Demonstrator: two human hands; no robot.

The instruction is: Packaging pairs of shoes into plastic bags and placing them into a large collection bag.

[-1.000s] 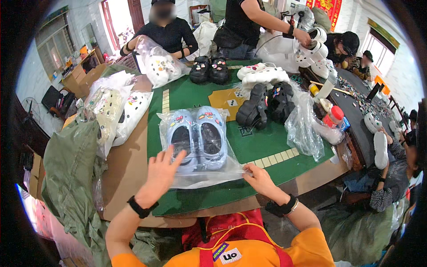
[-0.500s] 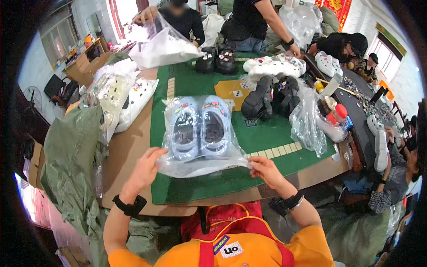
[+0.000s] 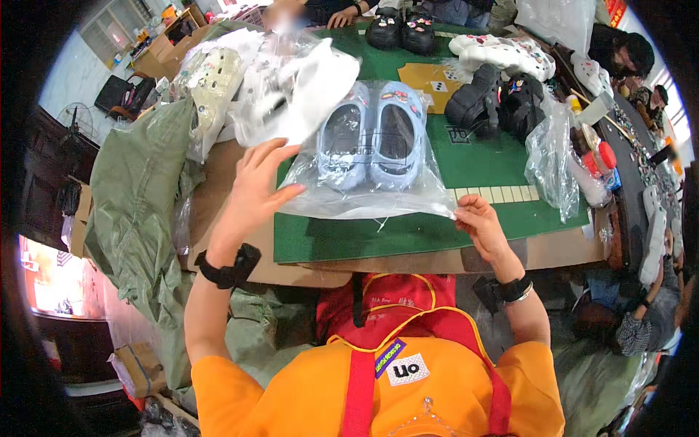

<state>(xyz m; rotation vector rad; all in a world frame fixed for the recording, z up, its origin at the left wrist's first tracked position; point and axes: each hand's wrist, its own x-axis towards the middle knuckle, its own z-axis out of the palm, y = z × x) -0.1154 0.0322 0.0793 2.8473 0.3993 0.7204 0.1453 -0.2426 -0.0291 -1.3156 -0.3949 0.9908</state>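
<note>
A pair of light blue clogs (image 3: 398, 136) with small charms lies side by side inside a clear plastic bag (image 3: 313, 191) on the green mat. My right hand (image 3: 480, 224) pinches the near right corner of this bag's open edge. Raised at the bag's left side, my left hand (image 3: 255, 182) has its fingers spread and holds nothing. Just beyond its fingertips is a blurred clear bag with white clogs (image 3: 298, 95), which overlaps the left edge of the blue clogs' bag.
Black clogs (image 3: 520, 105) and white clogs (image 3: 502, 56) stand at the right, beside a crumpled clear bag (image 3: 553, 160). Another black pair (image 3: 402, 30) is at the back. Bagged cream clogs (image 3: 211, 84) and a green sack (image 3: 138, 211) lie left. Other people work around the table.
My left hand has let go of the bag's left corner and opened. The bagged white clogs, held up by another person before, have come down beside the blue pair. My view has tilted downward.
</note>
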